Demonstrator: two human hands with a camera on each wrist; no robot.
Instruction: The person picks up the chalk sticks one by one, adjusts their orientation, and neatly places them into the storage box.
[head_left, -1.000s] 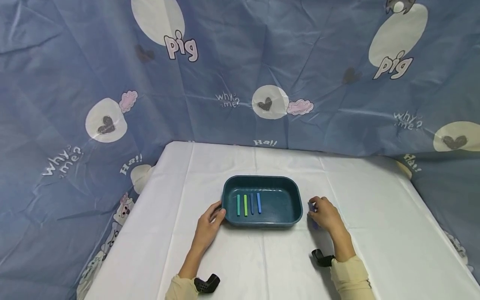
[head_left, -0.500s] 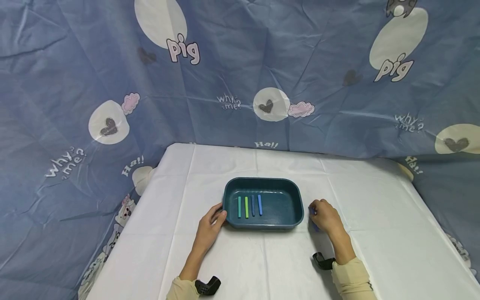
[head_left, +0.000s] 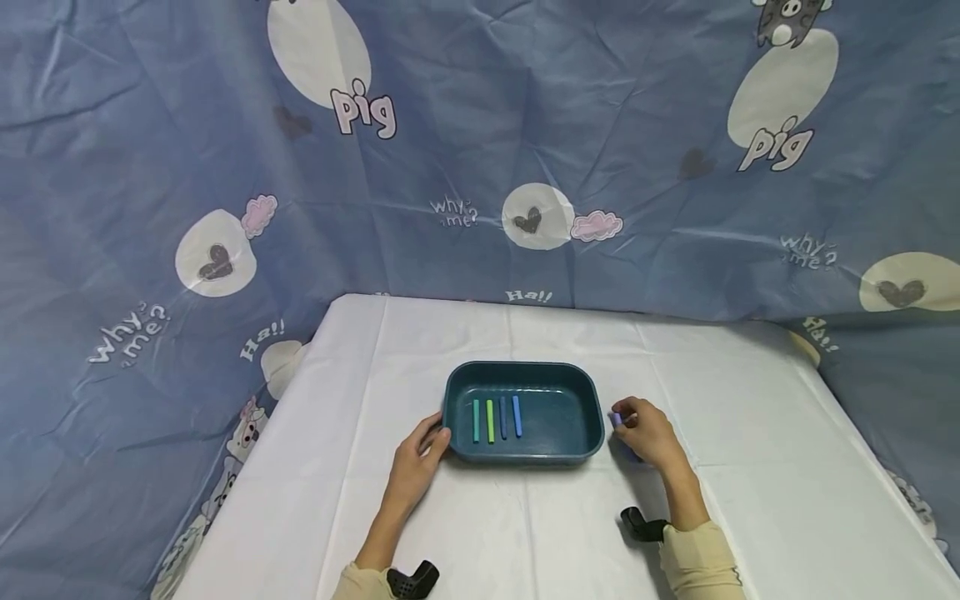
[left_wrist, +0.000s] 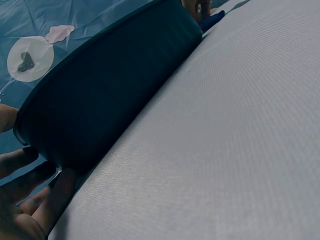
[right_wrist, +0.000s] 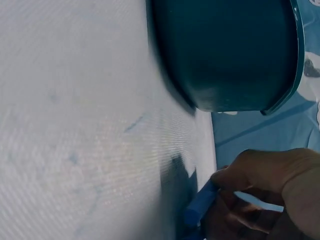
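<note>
In the head view my left hand [head_left: 417, 458] rests at the left end of a dark teal tray [head_left: 570, 454]. Its fingers lie fairly straight along the outer wall, with one digit up at the rim in the left wrist view. Inside the tray, chalk-like sticks stand in a row: a teal stick [head_left: 476, 421], a lime green stick [head_left: 491, 422], a dark blue stick [head_left: 503, 418] and a brighter blue stick [head_left: 517, 416]. Just right of the tray, my right hand [head_left: 647, 430] pinches a violet-blue chalk stick [right_wrist: 200, 205] between thumb and fingers; more blue shows below it, partly hidden.
A white cloth [head_left: 480, 533] covers the table, with faint blue smudges in the right wrist view. Behind it hangs a blue printed curtain [head_left: 420, 250]. Each wrist carries a black camera mount, like the right mount [head_left: 643, 527].
My right hand has shifted slightly left toward the tray, and the top of the pinched chalk stick now shows more. My left hand keeps its place on the tray. The head view has tilted slightly.
</note>
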